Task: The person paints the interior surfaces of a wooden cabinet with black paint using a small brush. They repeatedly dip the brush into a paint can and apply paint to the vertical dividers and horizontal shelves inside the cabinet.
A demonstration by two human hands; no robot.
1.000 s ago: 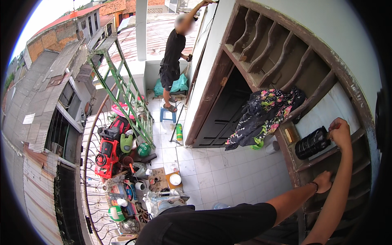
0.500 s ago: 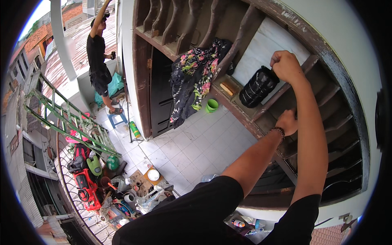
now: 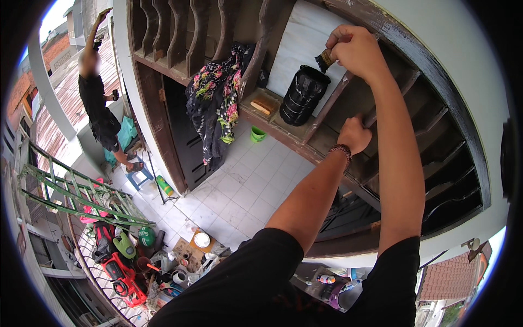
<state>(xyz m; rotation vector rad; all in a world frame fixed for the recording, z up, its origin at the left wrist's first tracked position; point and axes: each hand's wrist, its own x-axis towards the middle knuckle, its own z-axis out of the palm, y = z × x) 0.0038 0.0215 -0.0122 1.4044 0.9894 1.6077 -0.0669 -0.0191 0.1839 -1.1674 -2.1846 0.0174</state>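
My right hand (image 3: 358,50) is closed around a paintbrush (image 3: 325,59), whose dark, wet-looking bristles hang by the rim of a black container (image 3: 305,95). The container is coated in glossy black and stands on the brown wooden frame, against a pale marbled panel (image 3: 299,41). Lower down, my left hand (image 3: 355,135), with a beaded bracelet at the wrist, is closed on a wooden slat (image 3: 389,99) of the frame; its fingertips are hidden. Left of the container lies a wood-handled brush or block (image 3: 264,104) on the ledge.
A dark floral cloth (image 3: 215,103) drapes over the frame at left. Below, a green pot (image 3: 257,134) stands on the tiled floor. A green ladder (image 3: 81,188), a red machine (image 3: 122,278) and clutter lie lower left. Another person (image 3: 98,98) stands on a blue stool (image 3: 139,177).
The view has shifted, so the frame sits farther left. My right hand has risen from the container's rim, and the paintbrush now shows in it. My left hand keeps its hold.
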